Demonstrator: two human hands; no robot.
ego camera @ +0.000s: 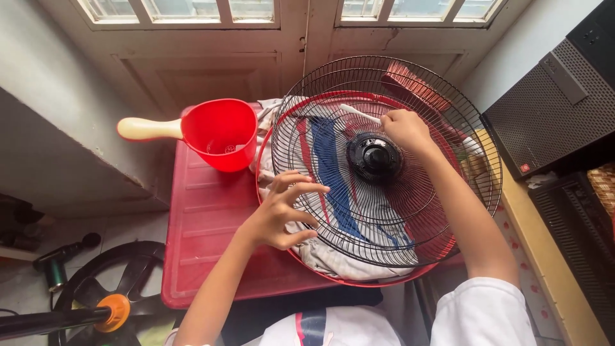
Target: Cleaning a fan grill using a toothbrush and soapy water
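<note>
1. The red plastic lid [205, 256] serves as my bench here; it carries everything I am working on, and its flat ribbed top gives a steady base below the window.
2. The black wire fan guard [384, 160] lies flat over the right part of the bench, running past its right edge. I judge it lies face-down like this so the wires can be reached from above.
3. Under the guard sits a round red basin [359, 280] with a white, blue and red striped cloth [333, 166] bunched inside, likely there to catch water and dirt falling through the wires.
4. The red water scoop [221, 131] with its cream handle stands at the bench's far left corner, just beside the guard, close enough to reach.
5. My left hand [278, 211] rests on the guard's near left rim, fingers [307, 189] spread and pressing on the wires; I read this as bracing the guard so it does not slide.
6. My right hand [405, 128] is closed on a white toothbrush [359, 113], fingers pressed together round its handle, the head laid on the wires just beyond the black hub [373, 156].
7. A red-brown brush [416, 86] lies at the guard's far right, apart from both hands.
</note>
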